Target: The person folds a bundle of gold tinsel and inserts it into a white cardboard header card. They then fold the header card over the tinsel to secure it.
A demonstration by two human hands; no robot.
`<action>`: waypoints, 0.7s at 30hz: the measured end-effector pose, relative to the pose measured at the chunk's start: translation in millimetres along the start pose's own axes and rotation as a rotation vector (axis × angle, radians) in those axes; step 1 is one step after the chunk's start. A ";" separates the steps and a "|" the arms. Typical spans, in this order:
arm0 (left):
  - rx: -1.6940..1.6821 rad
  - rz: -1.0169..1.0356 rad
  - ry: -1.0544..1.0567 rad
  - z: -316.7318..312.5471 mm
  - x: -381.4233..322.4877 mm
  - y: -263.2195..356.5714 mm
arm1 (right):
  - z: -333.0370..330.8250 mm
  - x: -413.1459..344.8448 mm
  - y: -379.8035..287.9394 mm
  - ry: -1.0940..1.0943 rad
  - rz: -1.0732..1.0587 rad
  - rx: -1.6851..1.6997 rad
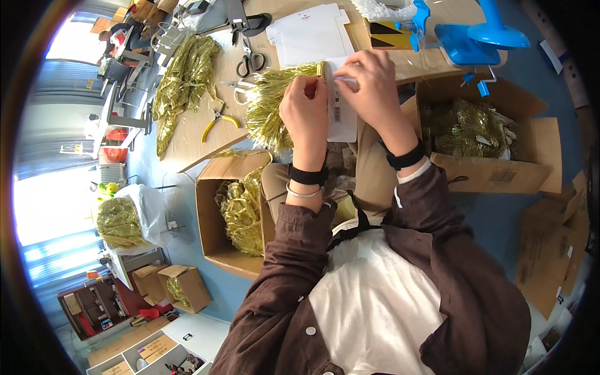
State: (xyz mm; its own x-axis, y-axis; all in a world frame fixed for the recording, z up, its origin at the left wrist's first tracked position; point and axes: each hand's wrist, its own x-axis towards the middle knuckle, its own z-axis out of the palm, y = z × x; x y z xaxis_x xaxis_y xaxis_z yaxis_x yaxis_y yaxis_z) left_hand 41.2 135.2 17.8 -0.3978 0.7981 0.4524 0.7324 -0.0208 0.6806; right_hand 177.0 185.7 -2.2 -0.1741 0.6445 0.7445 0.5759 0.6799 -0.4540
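Against the table's front edge, a gold tinsel fringe (268,101) lies with its stitched band along a white printed card (344,127). My left hand (304,105) pinches the fringe near the band, its fingertips at the card's left side. Over the card's right side is my right hand (372,89), with thumb and fingertips drawn close together. Something small and clear may be between them, but I cannot tell. Left of the fringe are white-handled snips (240,89), black-handled scissors (251,61) and yellow-handled pliers (220,123).
A gold tinsel heap (187,70) covers the table's left side. Behind the card lies a flat white box blank (307,33). A blue clamp-on device (468,44) stands at the right. Tinsel-filled cardboard boxes flank my legs, one left (229,166), one right (492,174).
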 end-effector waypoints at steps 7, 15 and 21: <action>-0.017 0.006 0.009 1.4 0.1 1.3 | 21.3 6.1 2.2 -0.083 -0.046 -0.047; -0.017 -0.020 0.005 -0.2 0.1 3.9 | 28.6 6.1 5.4 -0.148 0.006 0.056; -0.049 -0.043 -0.020 -0.7 -1.3 5.7 | 27.5 -0.7 9.2 -0.096 0.058 0.214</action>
State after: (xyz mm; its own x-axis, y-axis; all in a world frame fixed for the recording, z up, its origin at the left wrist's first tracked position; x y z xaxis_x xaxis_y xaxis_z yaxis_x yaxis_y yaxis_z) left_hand 45.6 133.7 21.5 -0.4167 0.8109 0.4108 0.6870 -0.0149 0.7265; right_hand 160.5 201.2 -20.3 -0.2267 0.7082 0.6686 0.4061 0.6927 -0.5960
